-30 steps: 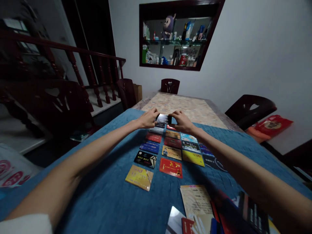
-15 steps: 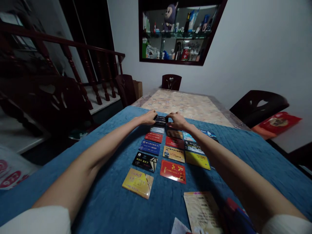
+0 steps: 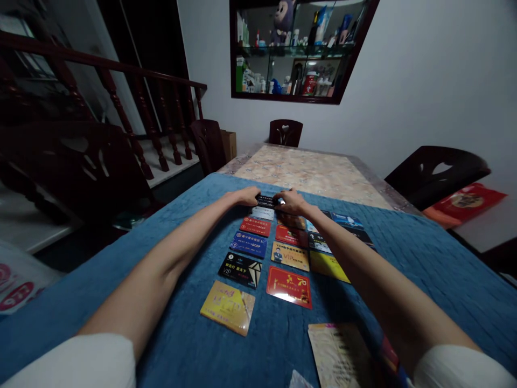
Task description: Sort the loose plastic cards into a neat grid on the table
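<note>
At the far end of the left column of cards, my left hand (image 3: 247, 196) pinches the left edge of a black card (image 3: 265, 201) with pale lettering. On its other edge, the fingers of my right hand (image 3: 292, 201) are closed. The card lies low, just behind a silvery card (image 3: 262, 213). Nearer in that column are a red card (image 3: 255, 226), a blue card (image 3: 249, 244), a black VIP card (image 3: 240, 269) and a gold card (image 3: 228, 307). Beside them runs a second column, with a red card (image 3: 289, 286) at its near end. My right forearm partly covers further cards, including a yellow one (image 3: 329, 265).
A blue cloth (image 3: 169, 334) covers the near part of the table; patterned tabletop (image 3: 299, 167) shows beyond. A beige printed packet (image 3: 339, 353) lies at the front. Dark chairs (image 3: 286, 132) surround the table, and a red bag (image 3: 468, 202) rests at the right.
The black card is now flatter and lower between my hands, close behind the silvery card. My view has shifted slightly; the other cards keep their layout.
</note>
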`<state>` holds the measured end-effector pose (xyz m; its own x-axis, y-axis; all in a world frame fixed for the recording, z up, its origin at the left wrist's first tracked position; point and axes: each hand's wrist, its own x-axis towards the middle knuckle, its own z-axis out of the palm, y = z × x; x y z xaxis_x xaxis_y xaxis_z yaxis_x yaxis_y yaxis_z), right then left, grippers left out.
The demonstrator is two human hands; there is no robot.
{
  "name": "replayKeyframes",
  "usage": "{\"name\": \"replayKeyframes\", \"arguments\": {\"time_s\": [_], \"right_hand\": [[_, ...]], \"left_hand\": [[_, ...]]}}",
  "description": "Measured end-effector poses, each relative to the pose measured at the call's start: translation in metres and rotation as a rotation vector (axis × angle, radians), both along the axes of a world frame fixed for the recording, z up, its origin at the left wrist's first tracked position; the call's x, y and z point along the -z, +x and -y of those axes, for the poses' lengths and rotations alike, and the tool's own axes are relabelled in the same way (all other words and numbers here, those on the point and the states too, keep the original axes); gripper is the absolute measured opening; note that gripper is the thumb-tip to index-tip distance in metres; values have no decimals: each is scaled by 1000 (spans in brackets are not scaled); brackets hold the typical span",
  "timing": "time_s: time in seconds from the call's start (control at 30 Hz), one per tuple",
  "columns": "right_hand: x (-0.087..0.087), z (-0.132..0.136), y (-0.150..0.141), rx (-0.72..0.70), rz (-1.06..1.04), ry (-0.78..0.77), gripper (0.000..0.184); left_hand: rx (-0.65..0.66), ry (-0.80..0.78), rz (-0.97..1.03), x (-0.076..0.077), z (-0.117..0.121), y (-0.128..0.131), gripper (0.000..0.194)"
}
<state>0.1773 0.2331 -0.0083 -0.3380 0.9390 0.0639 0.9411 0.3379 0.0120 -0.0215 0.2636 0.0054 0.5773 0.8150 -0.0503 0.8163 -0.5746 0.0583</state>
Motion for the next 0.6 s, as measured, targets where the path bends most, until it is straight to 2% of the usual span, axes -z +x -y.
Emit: {"name": "replayKeyframes", "arguments": {"time_s": [0.43, 0.6], "right_hand": [[1, -2, -6, -21, -4, -39, 45], [1, -2, -4, -38, 8, -36, 43]], "left_hand": [[8, 0, -17, 3, 0, -1, 33], [10, -4, 3, 4, -3, 0, 41]]}}
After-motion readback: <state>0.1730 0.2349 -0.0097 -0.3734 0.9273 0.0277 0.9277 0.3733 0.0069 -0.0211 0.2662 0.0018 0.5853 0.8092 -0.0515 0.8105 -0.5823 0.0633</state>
